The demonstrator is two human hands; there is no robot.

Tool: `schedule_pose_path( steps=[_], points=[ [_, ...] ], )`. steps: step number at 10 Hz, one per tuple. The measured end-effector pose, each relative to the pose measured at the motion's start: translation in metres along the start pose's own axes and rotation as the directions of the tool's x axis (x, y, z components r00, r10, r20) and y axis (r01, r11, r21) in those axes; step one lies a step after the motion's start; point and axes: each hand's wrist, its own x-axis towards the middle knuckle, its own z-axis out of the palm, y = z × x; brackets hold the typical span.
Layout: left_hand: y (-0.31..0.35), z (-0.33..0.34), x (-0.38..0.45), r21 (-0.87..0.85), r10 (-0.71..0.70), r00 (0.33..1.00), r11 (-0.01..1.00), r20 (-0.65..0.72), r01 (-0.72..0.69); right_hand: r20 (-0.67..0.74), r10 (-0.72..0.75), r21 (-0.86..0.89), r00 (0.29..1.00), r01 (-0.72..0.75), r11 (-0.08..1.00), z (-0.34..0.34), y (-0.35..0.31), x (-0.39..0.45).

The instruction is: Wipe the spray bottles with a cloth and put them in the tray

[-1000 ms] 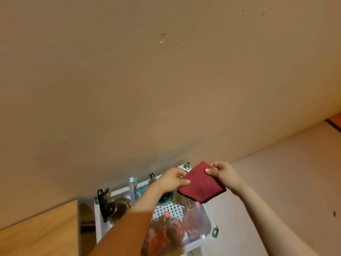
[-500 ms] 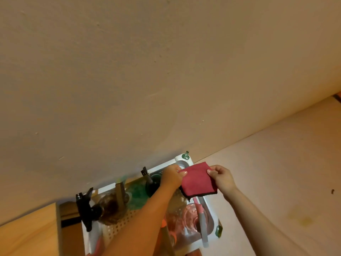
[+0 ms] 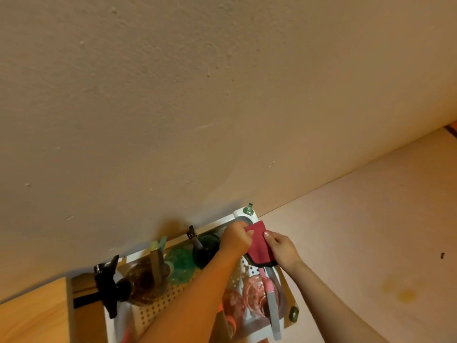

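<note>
Change: half a second back we held the red cloth point(image 3: 258, 246) out nearly flat between both hands; now we see it folded narrower, its black-edged hem hanging at the near end. The view has also swung a little, bringing more of the tray into sight.
Meaning for the task: we judge this as readying the cloth, not wiping; no bottle is in hand yet.
Left hand point(image 3: 236, 237): fingers curled, pinching the far left edge of the cloth. It holds nothing else.
Right hand point(image 3: 282, 247): fingers curled round the right side of the cloth, thumb up along the fold.
Cloth position: above the far right part of the tray, just near of its far corner; we cannot tell whether it touches anything beneath.
Tray point(image 3: 243, 214): white, with a perforated floor, standing against the wall point(image 3: 222, 95) at the far side.
Bottles in tray: an amber bottle with a black trigger point(image 3: 108, 280) at the left, a green bottle point(image 3: 183, 264) beside it, a dark green one point(image 3: 206, 248) right of that, and pink ones point(image 3: 257, 290) at the near right, one with a grey-and-pink sprayer.
Progress: several bottles already stand in the tray; whether they have been wiped we cannot tell.
Bench point(image 3: 29, 315): a wooden surface shows at the near left.
</note>
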Motion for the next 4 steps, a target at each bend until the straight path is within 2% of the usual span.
schedule_pose_path(
  steps=[1, 2, 3, 4],
  points=[
    [0.008, -0.006, -0.008, 0.106, 0.051, 0.998, 0.993, -0.037, -0.047, -0.087, -0.057, -0.092, 0.995, 0.049, 0.995, -0.005, -0.010, -0.007],
    [0.015, -0.015, -0.019, 0.103, 0.042, 0.998, 0.994, -0.051, -0.036, -0.176, -0.112, -0.113, 0.978, 0.093, 0.989, -0.014, -0.022, -0.016],
    [0.020, -0.025, -0.040, 0.075, 0.046, 0.999, 0.996, -0.017, -0.044, -0.175, -0.121, -0.103, 0.977, 0.104, 0.989, -0.020, -0.034, -0.030],
    [0.024, -0.035, -0.065, 0.042, 0.090, 0.993, 0.995, -0.070, -0.088, -0.190, -0.171, -0.127, 0.967, 0.149, 0.981, -0.024, -0.047, -0.051]
  ],
)
